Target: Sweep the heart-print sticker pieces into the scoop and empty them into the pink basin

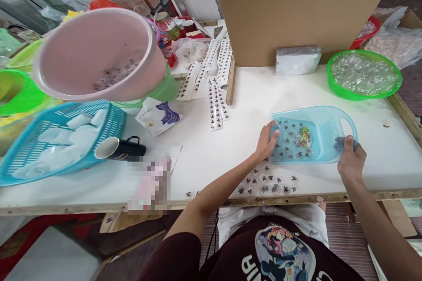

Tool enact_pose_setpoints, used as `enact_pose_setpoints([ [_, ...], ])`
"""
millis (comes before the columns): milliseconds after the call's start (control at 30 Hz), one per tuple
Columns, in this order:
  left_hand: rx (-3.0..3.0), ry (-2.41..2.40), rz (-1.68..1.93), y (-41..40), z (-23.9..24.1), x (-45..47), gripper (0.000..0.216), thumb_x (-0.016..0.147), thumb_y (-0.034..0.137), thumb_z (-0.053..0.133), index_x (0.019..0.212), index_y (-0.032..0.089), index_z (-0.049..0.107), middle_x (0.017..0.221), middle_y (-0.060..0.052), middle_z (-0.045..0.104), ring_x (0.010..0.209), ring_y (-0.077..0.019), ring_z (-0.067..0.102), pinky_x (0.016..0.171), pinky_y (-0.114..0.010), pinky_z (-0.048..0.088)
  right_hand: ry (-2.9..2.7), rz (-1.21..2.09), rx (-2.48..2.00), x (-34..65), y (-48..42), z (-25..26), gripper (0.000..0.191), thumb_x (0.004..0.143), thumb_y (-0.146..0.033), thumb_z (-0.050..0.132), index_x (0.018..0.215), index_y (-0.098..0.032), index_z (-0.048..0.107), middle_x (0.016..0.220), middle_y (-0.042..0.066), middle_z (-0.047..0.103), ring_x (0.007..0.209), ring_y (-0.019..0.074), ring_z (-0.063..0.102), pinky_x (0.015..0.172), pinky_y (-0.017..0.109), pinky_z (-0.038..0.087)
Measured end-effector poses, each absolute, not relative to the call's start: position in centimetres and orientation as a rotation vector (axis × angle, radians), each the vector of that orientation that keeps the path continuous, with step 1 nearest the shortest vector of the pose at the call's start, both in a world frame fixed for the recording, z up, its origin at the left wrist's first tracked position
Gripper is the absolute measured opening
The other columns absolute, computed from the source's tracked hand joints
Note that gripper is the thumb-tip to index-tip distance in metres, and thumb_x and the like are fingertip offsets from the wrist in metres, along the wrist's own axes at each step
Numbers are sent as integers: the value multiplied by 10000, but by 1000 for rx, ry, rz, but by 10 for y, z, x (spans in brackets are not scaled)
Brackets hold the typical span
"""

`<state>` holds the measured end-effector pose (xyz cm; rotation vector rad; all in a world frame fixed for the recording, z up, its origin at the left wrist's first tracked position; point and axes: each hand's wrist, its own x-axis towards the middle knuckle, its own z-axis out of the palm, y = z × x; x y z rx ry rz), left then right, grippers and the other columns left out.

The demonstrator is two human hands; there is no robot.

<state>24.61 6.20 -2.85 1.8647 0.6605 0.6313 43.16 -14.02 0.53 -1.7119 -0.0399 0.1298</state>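
A light-blue translucent plastic scoop, shaped like a dustpan with a looped handle, is held level over the white tabletop between my hands. My left hand grips its left edge, thumb on top. The fingers of my right hand close round the handle end at the right. Small clear round pieces with dark printed marks cover the scoop's left part, beside a colourful label. More such clear pieces lie on the table below the scoop, partly hidden by my left forearm.
Sticker strips lie mid-table. To the left are a pink basin, a blue basket with white cups and a dark mug. A green bowl of clear pieces sits right; a cardboard panel stands behind.
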Motion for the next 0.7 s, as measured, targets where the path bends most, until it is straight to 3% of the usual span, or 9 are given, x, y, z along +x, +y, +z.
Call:
enact_pose_setpoints([
  [133,1551,641,813,59,-21,246,611,996,666,410,1391,215,528,1454,-142,596,1401,-290,509,1195,-494,348,-42,125,-1692,429,-139,7,580,788,-746,648,817,-167,652,719,-15,606,681,119,556,693,283,481],
  [267,1266,583,823,68,-19,256,697,950,735,409,1393,205,500,1351,-157,670,1356,-296,565,1173,-509,374,-32,126,-1679,428,-139,7,575,788,-746,648,841,-174,652,731,-17,618,683,118,564,695,283,487],
  [500,1088,462,642,45,-10,298,756,922,773,402,1415,205,480,1409,-169,637,1407,-321,522,1213,-538,337,3,155,-1632,420,-130,8,598,738,-755,701,785,-162,641,704,-17,616,672,113,569,694,280,502],
  [600,1293,340,622,44,11,285,718,956,747,385,1437,224,488,1426,-162,626,1402,-326,524,1206,-551,347,39,208,-1575,422,-127,17,582,728,-723,740,807,-151,659,735,6,646,686,122,597,678,277,520],
  [700,1706,231,657,67,30,226,706,975,686,442,1546,273,388,1561,-121,503,1479,-332,420,1231,-561,306,111,262,-1531,434,-136,31,517,763,-652,759,782,-148,649,743,25,662,658,126,603,642,278,535],
])
